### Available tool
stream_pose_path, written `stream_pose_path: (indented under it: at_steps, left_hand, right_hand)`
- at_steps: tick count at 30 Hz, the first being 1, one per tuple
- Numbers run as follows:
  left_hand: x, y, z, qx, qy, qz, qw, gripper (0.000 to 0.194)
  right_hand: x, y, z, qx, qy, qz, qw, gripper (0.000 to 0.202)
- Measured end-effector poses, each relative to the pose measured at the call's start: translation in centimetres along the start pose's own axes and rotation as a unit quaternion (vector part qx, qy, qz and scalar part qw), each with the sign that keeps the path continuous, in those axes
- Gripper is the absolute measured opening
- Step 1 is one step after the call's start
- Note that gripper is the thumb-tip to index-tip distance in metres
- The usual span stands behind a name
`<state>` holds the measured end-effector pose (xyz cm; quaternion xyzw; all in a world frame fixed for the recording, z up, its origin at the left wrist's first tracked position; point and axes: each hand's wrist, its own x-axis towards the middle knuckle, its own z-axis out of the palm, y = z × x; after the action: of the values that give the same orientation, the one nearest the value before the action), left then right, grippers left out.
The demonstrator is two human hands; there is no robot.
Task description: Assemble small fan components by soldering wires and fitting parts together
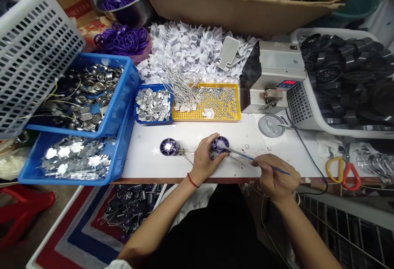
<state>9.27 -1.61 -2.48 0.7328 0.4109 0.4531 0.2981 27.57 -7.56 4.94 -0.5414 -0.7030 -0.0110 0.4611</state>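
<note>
My left hand [207,157] is wrapped round a purple-rimmed round part [221,144] near the middle of the white table. In my right hand [277,175] is a thin blue-handled brush [261,162], held like a pen, with its tip at the face of that part. To the left, a second purple-rimmed round part [169,147] with a pale square in its centre lies on the table, and thin wires run from it towards my left hand.
Behind stand a blue tray of metal pieces [137,120] and a yellow tray of screws [207,119]. A metal machine [281,62], a grey disc [271,126] and scissors [351,174] are on the right. Blue bins [122,156] stand left. A cable crosses the right edge.
</note>
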Motion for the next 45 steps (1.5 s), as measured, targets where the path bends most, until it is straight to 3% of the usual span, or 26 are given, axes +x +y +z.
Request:
stream_pose_path:
  at_steps: [8, 13, 16, 19, 21, 22, 23, 25, 28, 30, 35, 45]
  left_hand:
    - [0.0, 0.0, 0.0, 0.007, -0.004, 0.002, 1.000, 0.061]
    - [-0.1, -0.1, 0.0, 0.008, 0.000, 0.002, 1.000, 0.062]
    - [-0.2, -0.2, 0.0, 0.004, -0.001, 0.001, 1.000, 0.062]
    - [-0.2, 0.0, 0.1, 0.007, -0.001, 0.003, 1.000, 0.063]
    - [0.1, 0.2, 0.3, 0.010, 0.004, 0.001, 1.000, 0.063]
    - [0.2, 0.3, 0.4, 0.011, 0.007, -0.002, 1.000, 0.063]
    - [0.4, 0.5, 0.5, 0.012, 0.009, -0.008, 1.000, 0.063]
    - [0.7, 0.8, 0.6, 0.013, 0.006, -0.022, 1.000, 0.064]
    - [0.8, 0.9, 0.6, 0.011, 0.000, -0.032, 0.999, 0.065]
    - [0.8, 0.8, 0.6, 0.011, 0.001, -0.028, 1.000, 0.066]
    - [0.7, 0.6, 0.6, 0.017, 0.005, -0.022, 1.000, 0.065]
    - [0.7, 0.6, 0.6, 0.015, 0.009, -0.016, 1.000, 0.065]
  right_hand:
    - [-2.2, 1.4, 1.2, 0.070, 0.088, 0.040, 0.993, 0.021]
    - [-3.1, 1.7, 2.0, 0.087, 0.150, 0.158, 0.972, 0.027]
    - [-3.1, 1.9, 2.5, 0.165, 0.211, 0.291, 0.919, 0.032]
    - [-2.5, 2.1, 2.6, 0.283, 0.262, 0.411, 0.826, 0.037]
    - [-2.2, 2.1, 2.6, 0.329, 0.271, 0.446, 0.787, 0.041]
    - [-2.2, 2.1, 2.6, 0.335, 0.269, 0.450, 0.783, 0.042]
    - [-2.2, 2.1, 2.6, 0.332, 0.263, 0.445, 0.789, 0.041]
    - [-2.5, 2.0, 2.5, 0.287, 0.250, 0.391, 0.838, 0.035]
    - [-3.1, 1.7, 2.4, 0.179, 0.222, 0.200, 0.937, 0.025]
    - [-3.5, 1.7, 2.3, 0.138, 0.188, 0.093, 0.968, 0.022]
    - [-4.3, 1.8, 2.1, 0.101, 0.115, 0.026, 0.988, 0.020]
    - [-4.5, 2.3, 1.7, 0.080, 0.086, -0.026, 0.993, 0.020]
